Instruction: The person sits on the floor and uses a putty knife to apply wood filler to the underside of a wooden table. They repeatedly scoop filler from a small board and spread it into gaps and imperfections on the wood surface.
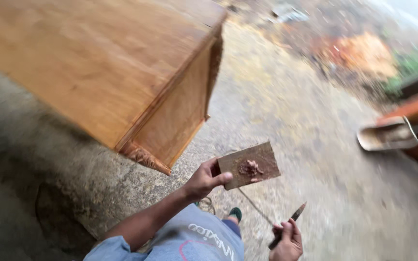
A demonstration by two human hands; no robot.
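Flanking wooden cabinet [107, 72], metal scoop [388, 135]

Soft, flat daylight here, no hard sun and no glare anywhere. The whole frame is smeared with motion blur, worst toward the far right and top, where the ground turns into streaks and the orange and green patches are just blobs. Sharpest bit is around the left hand [205, 180] and the small board [249, 165] it pinches, though even those edges are soft. A dull shadow pools under the wooden cabinet [97, 63] up and left of that grip. Lines bend toward the edges.
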